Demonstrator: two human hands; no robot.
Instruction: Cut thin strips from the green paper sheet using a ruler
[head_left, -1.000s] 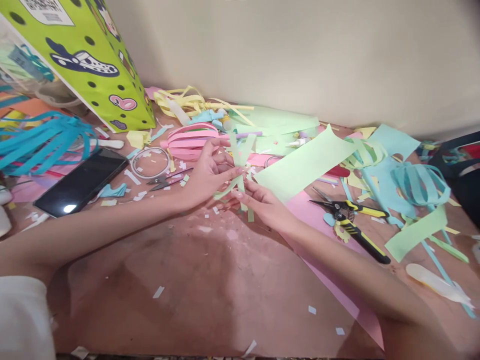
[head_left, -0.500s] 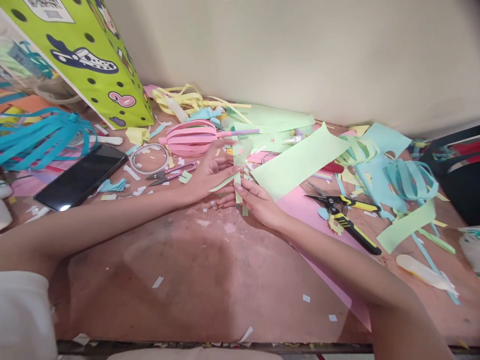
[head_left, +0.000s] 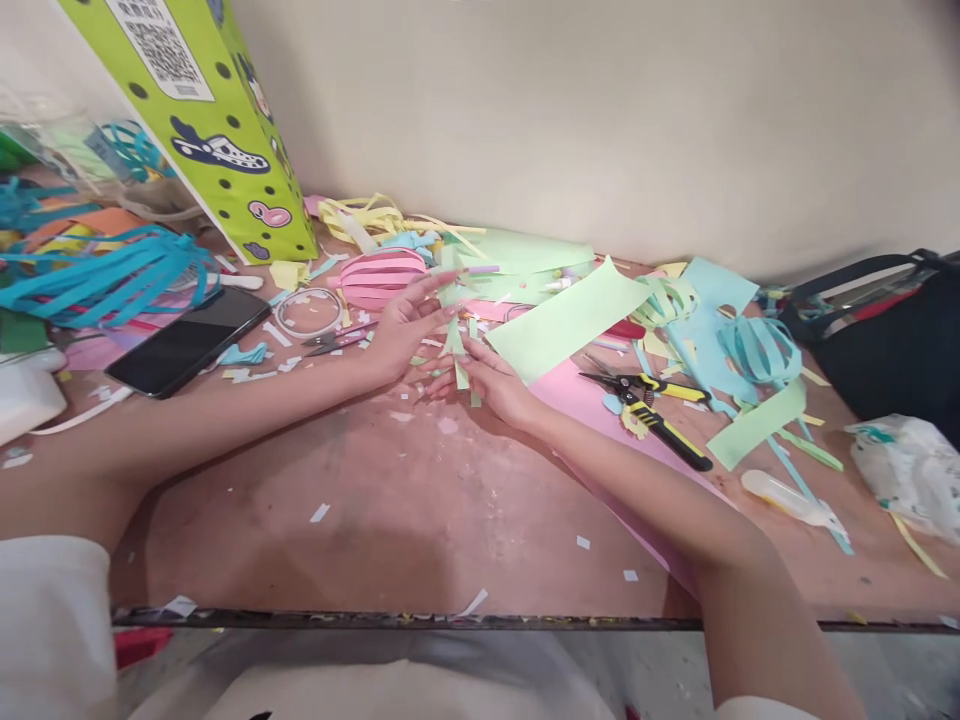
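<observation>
Light green paper strips (head_left: 454,345) stand between my two hands over the table. My left hand (head_left: 405,325) pinches the upper part of the strips between thumb and fingers. Lower down, my right hand (head_left: 491,380) is closed on the same strips, its other fingers reaching beneath them. Just behind my left hand lies a pink paper lantern (head_left: 382,278) with a purple stick. A large light green paper sheet (head_left: 566,315) rests behind and to the right of my right hand. Small scissors (head_left: 341,340) lie beside my left wrist.
Black-and-yellow pliers (head_left: 660,415), a glue bottle (head_left: 787,497) and a blue paper lantern (head_left: 759,350) lie on the right. To the left are a phone (head_left: 187,340), a tape roll (head_left: 307,312) and a tall green bag (head_left: 225,130). Paper scraps dot the table (head_left: 360,560).
The view has shifted, so the table's things appear further left on the right side and its front edge sits higher. Both hands still hold the green strips, and the loose strip piece has swung upright.
</observation>
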